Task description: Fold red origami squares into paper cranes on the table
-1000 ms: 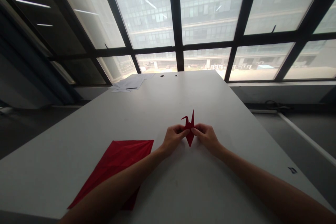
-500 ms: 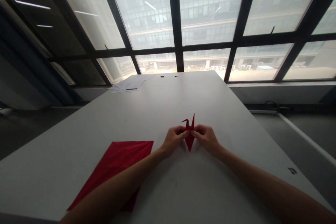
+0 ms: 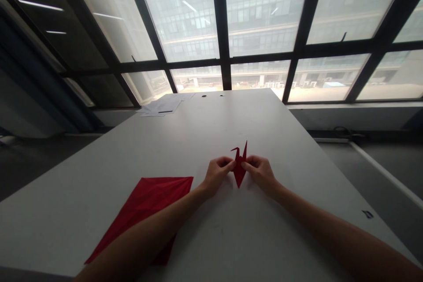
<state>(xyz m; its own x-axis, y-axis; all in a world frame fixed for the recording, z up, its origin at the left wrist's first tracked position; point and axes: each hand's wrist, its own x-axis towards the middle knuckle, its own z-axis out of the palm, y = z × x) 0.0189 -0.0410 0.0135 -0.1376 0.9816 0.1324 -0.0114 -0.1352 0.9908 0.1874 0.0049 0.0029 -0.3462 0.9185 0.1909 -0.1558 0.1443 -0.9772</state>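
A small red paper crane (image 3: 239, 173) is held upright between my two hands over the white table. Its thin bent head points left at the top, a straight tail spike rises at the right, and a folded wing hangs down to a point. My left hand (image 3: 219, 171) pinches the crane's left side between thumb and fingers. On the other side, my right hand (image 3: 260, 170) grips its right edge, the thumb lying on the front. The far side of the crane is hidden. A larger sheet of red paper (image 3: 145, 198) lies left of my hands, partly under my left forearm.
The long white table (image 3: 211, 132) runs away toward large windows. White papers (image 3: 163, 105) lie at its far left corner. A small dark mark (image 3: 367, 214) shows near the right edge.
The crane has shifted slightly up and my left thumb has slid outward toward its left edge, so more of the crane's middle shows. Both hands still hold it.
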